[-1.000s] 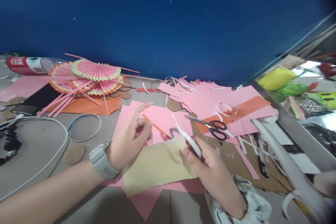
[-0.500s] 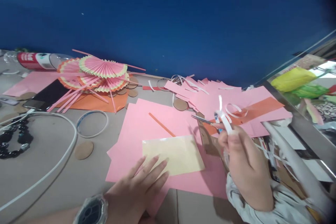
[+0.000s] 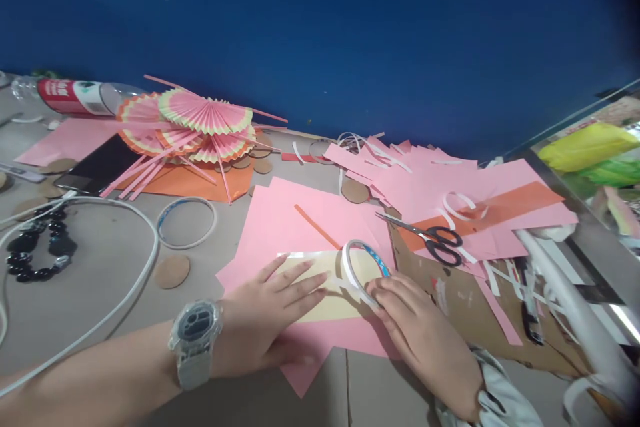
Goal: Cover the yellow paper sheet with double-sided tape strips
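My left hand (image 3: 280, 310), with a watch (image 3: 196, 327) on its wrist, lies flat with spread fingers across the left part of a pale yellow paper (image 3: 313, 310). That paper rests on pink sheets (image 3: 273, 217), where a thin orange strip (image 3: 317, 227) also lies. In my right hand (image 3: 413, 320) is a roll of tape (image 3: 350, 270), white outside with blue print inside, tilted on its edge over the yellow paper. A short pale end seems to run from the roll towards my left fingertips. Black-handled scissors (image 3: 440, 243) lie partly opened beyond my right hand.
Pleated paper fans (image 3: 205, 113) are stacked at the back left by a bottle (image 3: 75, 97) and a phone (image 3: 95, 163). Another tape roll (image 3: 187, 223), a cardboard disc (image 3: 173, 271), a white cable (image 3: 143, 280) and a bead bracelet (image 3: 30, 253) lie left. A utility knife (image 3: 531, 320) is right.
My right hand has moved left and down from the pink scraps. It held up a white strip; now a tape roll is in it over the yellow paper. The view has shifted slightly.
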The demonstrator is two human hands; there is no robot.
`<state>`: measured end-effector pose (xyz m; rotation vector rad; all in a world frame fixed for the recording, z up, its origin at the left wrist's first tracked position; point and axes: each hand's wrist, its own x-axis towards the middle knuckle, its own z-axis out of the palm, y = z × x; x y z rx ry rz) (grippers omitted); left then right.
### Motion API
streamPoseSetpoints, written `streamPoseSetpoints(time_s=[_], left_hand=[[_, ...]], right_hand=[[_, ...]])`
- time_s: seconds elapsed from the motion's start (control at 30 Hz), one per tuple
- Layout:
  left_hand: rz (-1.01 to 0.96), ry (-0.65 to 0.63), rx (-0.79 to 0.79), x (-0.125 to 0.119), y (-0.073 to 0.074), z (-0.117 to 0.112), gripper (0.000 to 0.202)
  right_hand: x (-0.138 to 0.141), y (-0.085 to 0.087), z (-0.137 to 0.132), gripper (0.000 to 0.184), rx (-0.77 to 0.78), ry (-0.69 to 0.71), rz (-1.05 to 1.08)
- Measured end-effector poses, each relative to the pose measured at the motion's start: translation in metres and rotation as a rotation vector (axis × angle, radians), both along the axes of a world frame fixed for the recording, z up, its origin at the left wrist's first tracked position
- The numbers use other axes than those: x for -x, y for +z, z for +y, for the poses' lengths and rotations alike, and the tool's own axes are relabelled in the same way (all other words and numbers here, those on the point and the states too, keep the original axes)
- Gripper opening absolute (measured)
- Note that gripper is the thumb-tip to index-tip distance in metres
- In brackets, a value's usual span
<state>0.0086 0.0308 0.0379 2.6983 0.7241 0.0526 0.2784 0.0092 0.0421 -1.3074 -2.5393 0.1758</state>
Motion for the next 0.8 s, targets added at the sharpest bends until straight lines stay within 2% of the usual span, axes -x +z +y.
streamPoseSetpoints(time_s=[0.2,0.37,0.5,0.63,0.8], left_hand=[[0.014,0.105,-0.099,0.005,-0.003,0.005,0.073],[0.063,0.157,-0.177,0.019,-0.001,0.004,0.066],[0.044,0.185,-0.199,0.026,0.002,0.0,0.065],[-0.118,0.273,-0.137,0.024,0.006,-0.004,0.047],[-0.238,0.325,-0.005,0.019,0.012,-0.002,0.019]], right_hand=[[-0.001,-0.003,-0.003,0.019,-0.012,-0.053,0.037],[0.0,-0.007,-0.003,0.016,0.059,-0.056,0.039],[0.002,-0.004,-0.002,0.014,-0.01,-0.03,0.022],[0.008,0.002,-0.003,0.026,-0.122,0.063,0.012],[0.022,0.009,-0.008,0.03,-0.141,0.102,0.017]])
